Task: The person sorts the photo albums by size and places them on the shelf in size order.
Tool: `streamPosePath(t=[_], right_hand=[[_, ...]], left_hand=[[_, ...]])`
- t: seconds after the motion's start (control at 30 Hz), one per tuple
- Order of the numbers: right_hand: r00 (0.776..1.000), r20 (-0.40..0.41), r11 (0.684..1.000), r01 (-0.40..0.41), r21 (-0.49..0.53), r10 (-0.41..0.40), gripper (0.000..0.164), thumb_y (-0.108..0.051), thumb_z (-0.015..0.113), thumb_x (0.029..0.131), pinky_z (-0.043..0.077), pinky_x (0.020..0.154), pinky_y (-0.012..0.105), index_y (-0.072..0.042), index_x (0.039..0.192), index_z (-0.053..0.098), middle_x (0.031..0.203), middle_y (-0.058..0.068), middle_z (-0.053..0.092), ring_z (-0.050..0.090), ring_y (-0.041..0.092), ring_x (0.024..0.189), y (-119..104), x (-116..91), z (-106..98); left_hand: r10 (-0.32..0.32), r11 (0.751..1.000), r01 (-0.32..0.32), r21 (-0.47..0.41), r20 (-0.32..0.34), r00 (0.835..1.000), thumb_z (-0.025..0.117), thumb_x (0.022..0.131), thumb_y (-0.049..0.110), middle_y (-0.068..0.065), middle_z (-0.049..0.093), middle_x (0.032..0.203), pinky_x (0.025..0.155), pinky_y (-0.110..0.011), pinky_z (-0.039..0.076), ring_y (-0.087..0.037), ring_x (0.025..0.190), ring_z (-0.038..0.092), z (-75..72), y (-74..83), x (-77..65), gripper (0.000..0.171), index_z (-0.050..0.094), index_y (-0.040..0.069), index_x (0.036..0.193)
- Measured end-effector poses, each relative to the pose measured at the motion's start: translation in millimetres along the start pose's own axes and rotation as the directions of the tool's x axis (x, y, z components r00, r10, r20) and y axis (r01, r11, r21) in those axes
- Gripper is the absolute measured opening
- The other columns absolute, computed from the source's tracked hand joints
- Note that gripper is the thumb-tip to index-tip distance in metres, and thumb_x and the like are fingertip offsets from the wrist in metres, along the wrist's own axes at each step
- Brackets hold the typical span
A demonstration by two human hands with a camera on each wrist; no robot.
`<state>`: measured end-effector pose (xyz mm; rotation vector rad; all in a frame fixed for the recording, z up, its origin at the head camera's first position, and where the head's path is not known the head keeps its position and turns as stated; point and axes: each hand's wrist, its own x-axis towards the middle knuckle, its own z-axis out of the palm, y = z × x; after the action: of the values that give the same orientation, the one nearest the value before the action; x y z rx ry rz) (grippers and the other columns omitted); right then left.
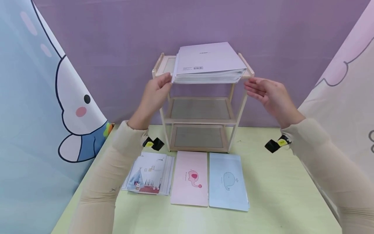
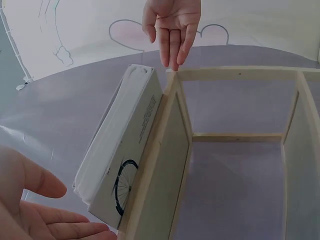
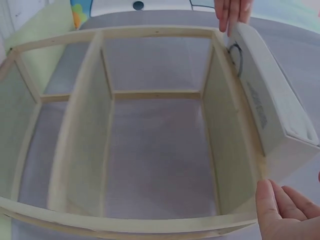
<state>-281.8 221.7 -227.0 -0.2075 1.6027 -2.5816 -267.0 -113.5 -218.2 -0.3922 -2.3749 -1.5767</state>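
A thick white album lies on the top tier of a pale wooden three-tier shelf. In the left wrist view its side with a bicycle-wheel drawing and its pale page edges show. My left hand is by the album's front left corner, thumb apart from the fingers and holding nothing. Beyond the shelf's right front corner is my right hand, its fingers extended or loosely bent with nothing in them. The right wrist view shows its fingertips close to the shelf corner; whether they touch the wood I cannot tell.
On the green table in front of the shelf lie a stack of white picture-covered books, a pink elephant-print booklet and a blue whale-print one. A purple cloth hangs behind; printed cloths hang at both sides.
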Motion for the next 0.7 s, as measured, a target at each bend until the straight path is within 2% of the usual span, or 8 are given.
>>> streamPosePath(t=[0.13,0.33,0.47,0.57,0.7], right_hand=[[0.999,0.043,0.999,0.001,-0.041,0.001,0.018,-0.004,0.058,0.092,0.049,0.090,0.030,0.001,0.106,0.066,0.107,0.012,0.069,0.065,0.020,0.100,14,-9,-8],[0.996,0.070,0.980,0.063,-0.189,-0.051,0.019,-0.009,0.056,0.094,0.050,0.086,0.024,-0.003,0.108,0.067,0.107,0.005,0.069,0.064,0.014,0.101,38,-18,-20],[0.997,0.060,0.965,0.053,-0.258,-0.038,0.023,-0.011,0.055,0.095,0.050,0.086,0.022,-0.002,0.113,0.065,0.106,-0.001,0.069,0.063,0.010,0.102,52,-23,-28],[0.998,0.061,0.968,0.027,-0.250,-0.013,0.021,-0.010,0.056,0.094,0.050,0.087,0.021,-0.004,0.111,0.066,0.104,-0.002,0.069,0.064,0.009,0.101,60,-26,-34],[0.997,0.077,0.982,0.021,-0.188,-0.007,0.018,-0.006,0.055,0.094,0.050,0.086,0.021,-0.004,0.107,0.068,0.105,0.002,0.069,0.064,0.011,0.101,68,-29,-42]], left_hand=[[0.032,0.999,-0.031,0.023,-0.020,0.999,0.047,0.094,0.007,-0.016,0.051,0.135,0.101,-0.031,0.041,-0.020,0.125,0.049,2.3,-8.2,-9.1,0.043,0.045,-0.004,0.136],[-0.002,1.000,0.002,0.028,0.001,1.000,0.051,0.093,0.010,-0.015,0.053,0.134,0.101,-0.033,0.042,-0.021,0.124,0.050,5.7,-20.7,-20.5,0.045,0.046,-0.002,0.136],[-0.015,1.000,0.015,0.013,0.018,1.000,0.050,0.093,0.010,-0.015,0.053,0.135,0.101,-0.034,0.041,-0.022,0.124,0.049,6.7,-28.4,-27.1,0.045,0.045,-0.002,0.136],[-0.023,1.000,0.023,-0.005,0.031,0.999,0.050,0.094,0.010,-0.014,0.052,0.135,0.102,-0.035,0.040,-0.023,0.124,0.049,7.8,-34.0,-30.7,0.045,0.045,-0.002,0.137],[-0.030,0.999,0.031,-0.024,0.048,0.998,0.050,0.095,0.011,-0.015,0.053,0.134,0.101,-0.036,0.041,-0.025,0.122,0.050,12.0,-41.1,-33.0,0.045,0.045,-0.003,0.137]])
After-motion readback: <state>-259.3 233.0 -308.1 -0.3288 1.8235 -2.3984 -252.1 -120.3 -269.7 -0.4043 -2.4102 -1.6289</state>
